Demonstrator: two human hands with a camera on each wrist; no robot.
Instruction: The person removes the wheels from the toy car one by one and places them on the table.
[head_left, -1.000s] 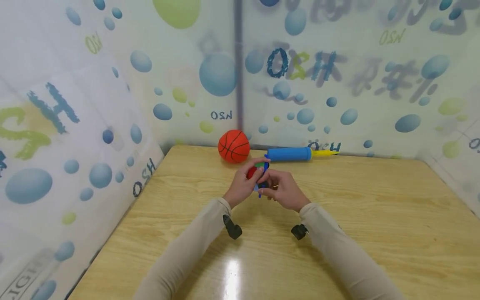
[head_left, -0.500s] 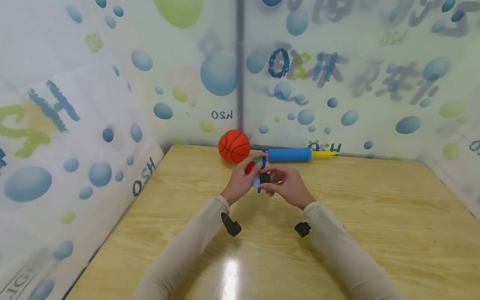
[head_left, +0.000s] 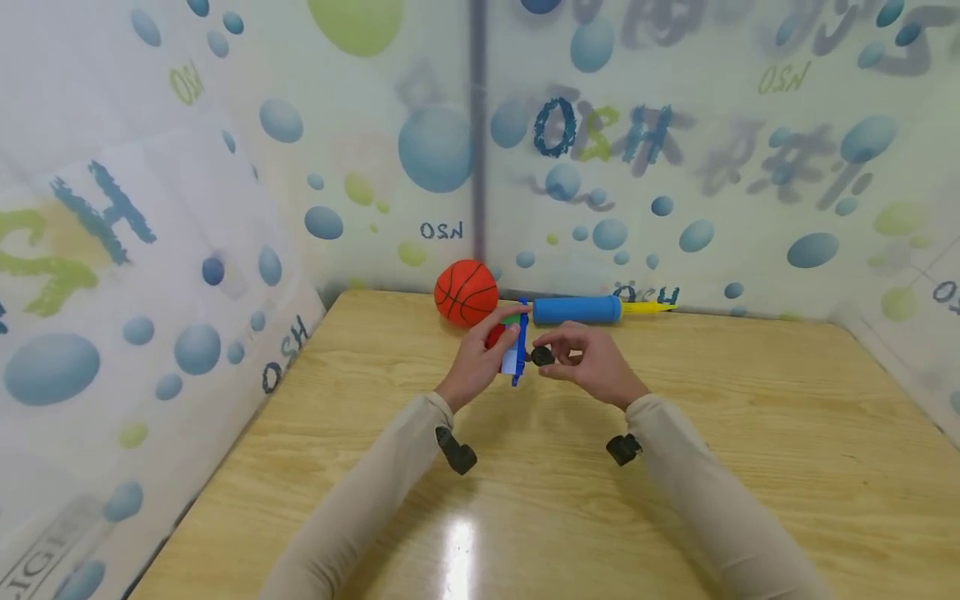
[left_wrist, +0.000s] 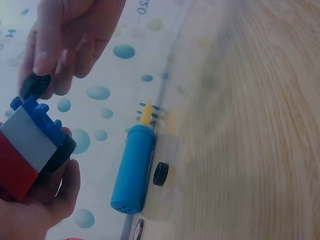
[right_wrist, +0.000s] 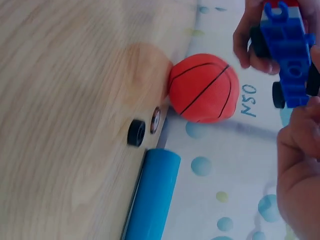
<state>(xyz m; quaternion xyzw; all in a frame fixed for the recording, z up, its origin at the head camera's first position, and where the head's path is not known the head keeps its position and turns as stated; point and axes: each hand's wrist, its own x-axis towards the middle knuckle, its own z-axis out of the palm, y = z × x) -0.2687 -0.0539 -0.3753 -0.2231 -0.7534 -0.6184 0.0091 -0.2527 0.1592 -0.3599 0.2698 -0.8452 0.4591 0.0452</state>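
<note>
My L hand point(head_left: 474, 362) grasps a small toy vehicle of blue, white, red & green plastic point(head_left: 517, 354), held above the pale wood-grain tabletop point(head_left: 750, 467), blue base facing my R side. My R hand point(head_left: 592, 360) pinches a round black toy wheel point(head_left: 542, 356) betw. thumb & fingertips, approx. 3–4 o'c. of the vehicle & just beside its base; whether they touch, can't tell.

Head view, clock centred on the vehicle: orange-red toy basketball w/ black seam lines point(head_left: 467, 293) at 10–11 o'c., near the tabletop's far edge; blue cylindrical pump w/ pointed yellow tip point(head_left: 577, 311) at approx. 2 o'c., on its side, tip toward 3. Beyond, at 12 o'c., a white wall covering w/ blue & green bubble prints point(head_left: 555, 242).

R-wrist view: a loose black wheel point(right_wrist: 136, 132) sits on the tabletop near the pump's blunt end; at approx. 2 o'c. of it, a small round pale-rimmed item point(right_wrist: 155, 120), too small to ID. Both my forearms wear beige sleeves point(head_left: 375, 483).
</note>
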